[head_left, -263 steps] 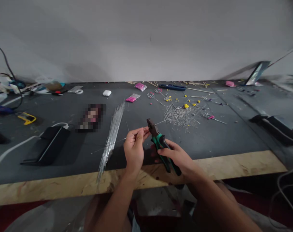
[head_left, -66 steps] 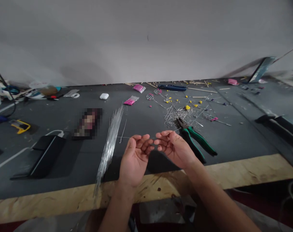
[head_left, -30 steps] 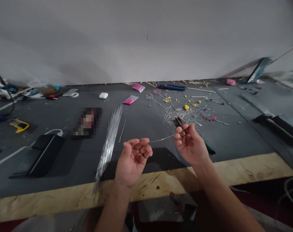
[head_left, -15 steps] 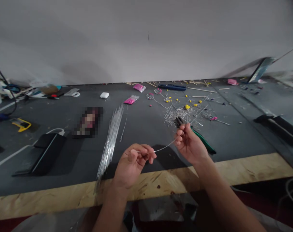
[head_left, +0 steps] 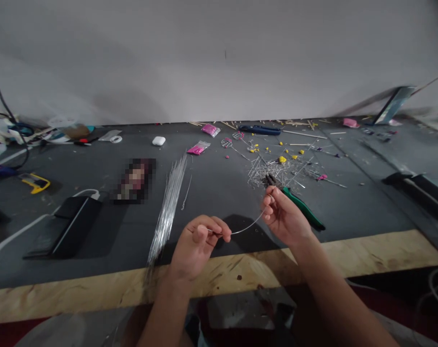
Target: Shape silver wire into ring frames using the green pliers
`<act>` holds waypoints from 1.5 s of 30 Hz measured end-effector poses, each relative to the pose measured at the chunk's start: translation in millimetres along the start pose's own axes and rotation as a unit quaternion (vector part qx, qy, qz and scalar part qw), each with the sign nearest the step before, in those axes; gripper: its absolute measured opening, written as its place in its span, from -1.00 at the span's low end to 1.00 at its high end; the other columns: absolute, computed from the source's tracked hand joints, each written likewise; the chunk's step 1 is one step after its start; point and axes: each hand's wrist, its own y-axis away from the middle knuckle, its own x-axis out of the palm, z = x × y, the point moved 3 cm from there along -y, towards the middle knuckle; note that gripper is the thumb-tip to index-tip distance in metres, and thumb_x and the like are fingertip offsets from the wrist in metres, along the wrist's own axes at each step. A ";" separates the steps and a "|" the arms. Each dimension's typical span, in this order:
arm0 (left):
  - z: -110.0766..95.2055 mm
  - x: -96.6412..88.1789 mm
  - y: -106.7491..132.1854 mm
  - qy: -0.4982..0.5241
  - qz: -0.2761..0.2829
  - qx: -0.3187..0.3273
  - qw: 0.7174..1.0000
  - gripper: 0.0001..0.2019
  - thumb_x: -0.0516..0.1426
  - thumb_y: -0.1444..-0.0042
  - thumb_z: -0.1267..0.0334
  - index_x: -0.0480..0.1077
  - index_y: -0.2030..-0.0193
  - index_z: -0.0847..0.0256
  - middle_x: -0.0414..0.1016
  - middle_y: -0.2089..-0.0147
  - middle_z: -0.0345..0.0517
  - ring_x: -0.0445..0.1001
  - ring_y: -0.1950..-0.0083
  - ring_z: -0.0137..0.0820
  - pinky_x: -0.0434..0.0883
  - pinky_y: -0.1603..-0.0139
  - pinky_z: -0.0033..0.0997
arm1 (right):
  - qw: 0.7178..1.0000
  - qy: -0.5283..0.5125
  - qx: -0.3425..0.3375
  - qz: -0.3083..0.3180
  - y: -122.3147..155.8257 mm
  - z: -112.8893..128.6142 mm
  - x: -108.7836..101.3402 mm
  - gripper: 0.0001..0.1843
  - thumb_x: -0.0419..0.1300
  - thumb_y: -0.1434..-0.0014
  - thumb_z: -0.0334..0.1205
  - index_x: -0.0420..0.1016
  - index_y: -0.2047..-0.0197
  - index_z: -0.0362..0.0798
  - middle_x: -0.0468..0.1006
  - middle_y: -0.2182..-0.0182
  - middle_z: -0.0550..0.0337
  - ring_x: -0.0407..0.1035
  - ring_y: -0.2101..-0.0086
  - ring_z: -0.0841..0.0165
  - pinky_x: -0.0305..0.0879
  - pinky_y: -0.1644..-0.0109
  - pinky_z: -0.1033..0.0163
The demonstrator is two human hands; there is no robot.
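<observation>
Both my hands hold one thin silver wire point(head_left: 246, 226) above the front of the dark workbench point(head_left: 219, 202). My left hand point(head_left: 197, 243) pinches its near end with curled fingers. My right hand point(head_left: 284, 217) pinches the far end, and the wire sags in a curve between them. Green-handled pliers point(head_left: 298, 205) lie on the bench just behind my right hand. A long bundle of straight silver wires point(head_left: 167, 209) lies left of my left hand.
A heap of cut wire scraps point(head_left: 272, 171) with yellow bits lies beyond the pliers. Pink packets point(head_left: 198, 147), a white earbud case point(head_left: 158, 140), a blue tool point(head_left: 260, 129) and a black box with a white cable point(head_left: 70, 224) sit around. A bare wooden edge point(head_left: 96, 289) runs along the front.
The pliers left my right hand and now lie on the bench. My hands took the wire at both ends, drew apart, and the wire now bows downward between them.
</observation>
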 end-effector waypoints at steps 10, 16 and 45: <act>-4.5 -9.6 -7.9 0.008 -0.150 0.072 0.986 -0.83 0.17 -0.08 0.12 0.45 0.39 0.18 0.43 0.55 -0.25 0.34 0.56 -0.54 0.33 0.44 -0.48 | 0.992 0.032 0.026 0.117 3.5 -1.8 10.1 -0.85 0.28 -0.04 -0.13 0.46 0.41 -0.03 0.59 0.49 0.26 0.45 0.54 0.46 0.40 0.50 0.39; -3.1 -25.7 -17.8 -0.121 -0.345 0.119 0.923 -0.82 0.23 0.00 0.26 0.45 0.23 0.25 0.52 0.36 -0.16 0.43 0.47 -0.54 0.39 0.40 -0.51 | 0.992 0.076 0.000 0.098 0.6 -13.3 11.5 -0.85 0.23 -0.11 -0.14 0.50 0.29 -0.04 0.61 0.25 0.13 0.52 0.31 0.36 0.46 0.28 0.29; -13.4 -1.9 -13.7 0.035 -0.046 -0.026 0.998 -0.81 0.22 0.01 0.15 0.51 0.47 0.23 0.52 0.42 -0.11 0.54 0.27 -0.31 0.48 0.28 -0.39 | 0.999 0.032 0.029 -0.010 -3.3 -13.2 -3.8 -0.85 0.27 -0.05 -0.20 0.49 0.30 -0.08 0.56 0.47 0.29 0.41 0.56 0.54 0.31 0.59 0.51</act>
